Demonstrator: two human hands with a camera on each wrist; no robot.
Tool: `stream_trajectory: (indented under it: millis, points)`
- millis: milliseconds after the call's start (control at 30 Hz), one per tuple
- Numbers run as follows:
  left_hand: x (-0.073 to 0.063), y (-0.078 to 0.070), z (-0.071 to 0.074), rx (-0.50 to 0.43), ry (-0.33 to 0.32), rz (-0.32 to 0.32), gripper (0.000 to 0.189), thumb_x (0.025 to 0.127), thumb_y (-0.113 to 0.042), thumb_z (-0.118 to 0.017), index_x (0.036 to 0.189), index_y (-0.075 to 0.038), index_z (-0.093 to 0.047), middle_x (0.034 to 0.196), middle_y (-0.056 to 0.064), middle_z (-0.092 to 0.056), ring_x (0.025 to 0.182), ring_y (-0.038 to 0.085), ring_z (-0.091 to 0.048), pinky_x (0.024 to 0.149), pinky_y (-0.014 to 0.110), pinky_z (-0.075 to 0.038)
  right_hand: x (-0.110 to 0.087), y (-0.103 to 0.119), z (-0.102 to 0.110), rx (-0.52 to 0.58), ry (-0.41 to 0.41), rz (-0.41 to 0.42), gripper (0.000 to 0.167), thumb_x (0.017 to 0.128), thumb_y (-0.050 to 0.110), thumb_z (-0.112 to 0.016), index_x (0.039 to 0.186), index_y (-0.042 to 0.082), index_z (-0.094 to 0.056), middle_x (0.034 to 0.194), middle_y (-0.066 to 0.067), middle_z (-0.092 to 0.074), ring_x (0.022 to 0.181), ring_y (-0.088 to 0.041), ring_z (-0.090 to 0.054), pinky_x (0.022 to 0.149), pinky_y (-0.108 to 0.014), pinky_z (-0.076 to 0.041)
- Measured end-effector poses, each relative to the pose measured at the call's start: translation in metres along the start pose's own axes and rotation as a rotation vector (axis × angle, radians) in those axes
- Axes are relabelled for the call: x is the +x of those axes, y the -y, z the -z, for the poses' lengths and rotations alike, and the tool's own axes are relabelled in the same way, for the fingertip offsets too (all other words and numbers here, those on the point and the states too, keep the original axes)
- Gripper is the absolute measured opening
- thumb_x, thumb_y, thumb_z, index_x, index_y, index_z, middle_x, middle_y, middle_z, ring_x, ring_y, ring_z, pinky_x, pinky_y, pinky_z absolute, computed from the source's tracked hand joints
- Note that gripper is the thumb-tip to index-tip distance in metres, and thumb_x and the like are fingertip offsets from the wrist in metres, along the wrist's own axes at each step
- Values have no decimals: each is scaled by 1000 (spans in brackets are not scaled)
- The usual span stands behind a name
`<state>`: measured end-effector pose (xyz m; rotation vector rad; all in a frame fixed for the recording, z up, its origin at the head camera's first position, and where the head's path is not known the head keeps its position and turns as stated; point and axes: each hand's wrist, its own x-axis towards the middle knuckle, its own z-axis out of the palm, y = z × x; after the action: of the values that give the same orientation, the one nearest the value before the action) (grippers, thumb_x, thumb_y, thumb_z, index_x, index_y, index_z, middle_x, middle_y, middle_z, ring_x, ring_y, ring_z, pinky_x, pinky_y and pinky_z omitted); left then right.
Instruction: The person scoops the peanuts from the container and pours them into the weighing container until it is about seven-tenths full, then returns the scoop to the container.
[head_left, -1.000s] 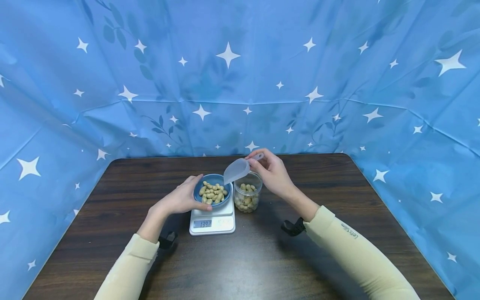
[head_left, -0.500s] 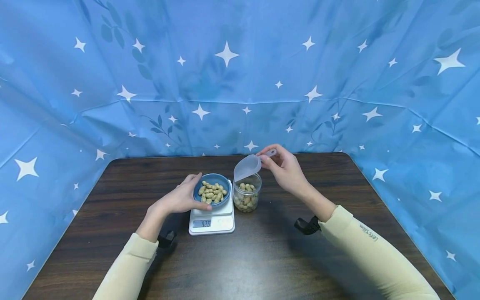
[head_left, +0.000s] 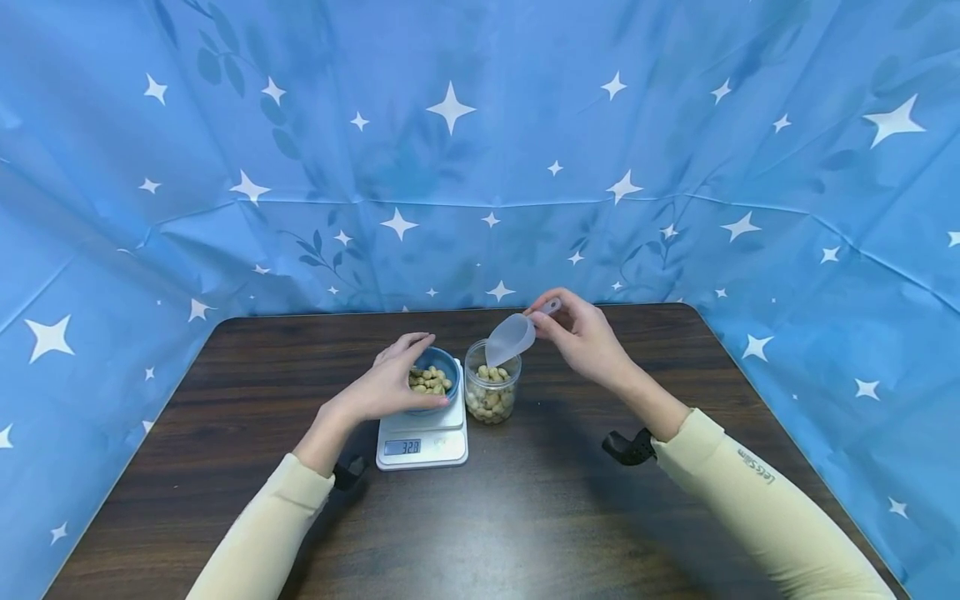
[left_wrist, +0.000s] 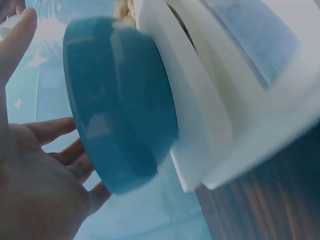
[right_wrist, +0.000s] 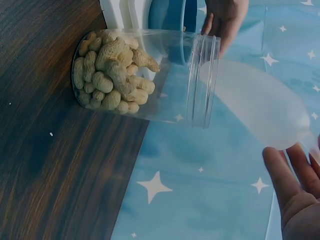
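A blue bowl [head_left: 454, 363] of peanuts [head_left: 427, 381] sits on a white kitchen scale [head_left: 442, 450], whose display shows about 32.8. My left hand [head_left: 386, 385] reaches over the bowl from the left, thumb and fingers spread. In the left wrist view its fingers [left_wrist: 52, 129] lie at the bowl's rim and the thumb stands apart from it. My right hand [head_left: 581, 337] pinches the handle of a translucent scoop [head_left: 510, 337]. The scoop tilts down, its lip inside the mouth of a clear jar [head_left: 491, 400] partly filled with peanuts. The right wrist view shows the scoop [right_wrist: 260, 102] without peanuts.
The jar stands just right of the scale on a dark wooden table [head_left: 525, 517]. A blue curtain with white stars [head_left: 480, 167] hangs behind the table's far edge.
My right hand moved right with the scoop, from beside the bowl to over the jar, and lowered its lip. My left hand shifted right across the bowl. The scale's number fell.
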<state>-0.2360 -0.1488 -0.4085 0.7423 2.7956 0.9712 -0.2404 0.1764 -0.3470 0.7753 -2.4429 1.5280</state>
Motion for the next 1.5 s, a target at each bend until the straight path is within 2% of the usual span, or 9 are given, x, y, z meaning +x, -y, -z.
stream_trajectory:
  millis: [167, 267, 400, 567, 800, 1000, 1167, 1300, 1500]
  points:
    - [10, -8, -8, 26, -30, -63, 103, 81, -56, -83, 160, -9, -36, 160, 11, -35, 147, 34, -31, 117, 62, -19, 2, 0, -4, -104, 57, -27, 14, 105, 20, -62, 115, 11, -64, 104, -5, -71, 88, -16, -72, 76, -40, -58]
    - [15, -14, -13, 30, -39, -100, 99, 82, -54, -83, 158, -7, -38, 157, 13, -40, 144, 33, -38, 117, 62, -21, 3, -1, -7, -164, 83, -29, 13, 105, 21, -62, 115, 12, -64, 96, -7, -70, 79, -16, -67, 69, -39, -53]
    - [21, -20, -18, 17, -35, -112, 95, 84, -52, -82, 156, -6, -40, 154, 13, -45, 142, 34, -41, 116, 62, -22, 5, -1, -12, -256, 108, 16, 13, 105, 20, -62, 114, 11, -64, 86, -7, -67, 69, -19, -59, 62, -38, -48]
    - [27, -25, -27, 24, -34, -113, 91, 85, -49, -82, 154, -4, -44, 149, 13, -52, 140, 35, -45, 116, 62, -22, 6, -1, -18, -324, 135, 76, 11, 106, 16, -61, 112, 8, -63, 81, -3, -65, 67, -15, -57, 62, -37, -47]
    - [34, -30, -36, 22, -16, -113, 89, 84, -42, -86, 153, -2, -45, 140, 14, -58, 128, 32, -54, 114, 58, -28, 9, 0, -25, -379, 174, 104, 11, 105, 13, -61, 112, 4, -63, 85, -5, -66, 69, -14, -60, 61, -36, -49]
    - [37, -32, -40, 33, -19, -114, 91, 84, -44, -86, 154, -3, -43, 139, 14, -58, 123, 30, -56, 112, 58, -30, 11, -1, -32, -418, 184, 159, 9, 104, 10, -63, 110, 4, -62, 90, -3, -66, 70, -14, -60, 61, -35, -49]
    - [39, -32, -40, 27, -28, -111, 93, 83, -46, -85, 154, -3, -43, 143, 12, -56, 127, 31, -54, 112, 59, -29, 13, 0, -37, -452, 203, 212, 10, 102, 8, -65, 110, 2, -62, 96, -5, -67, 72, -13, -60, 63, -33, -50]
    - [39, -32, -40, 22, -24, -108, 92, 84, -45, -85, 154, -3, -42, 146, 13, -54, 133, 33, -51, 113, 60, -28, 14, 4, -41, -471, 231, 226, 10, 103, 7, -64, 110, 2, -61, 95, -4, -66, 71, -11, -58, 63, -31, -49]
    - [40, -33, -40, 13, -26, -113, 91, 85, -44, -85, 153, -3, -43, 146, 13, -55, 133, 33, -51, 113, 60, -29, 14, 8, -44, -501, 254, 230, 9, 104, 8, -62, 111, 3, -60, 92, -2, -63, 69, -11, -55, 63, -31, -49]
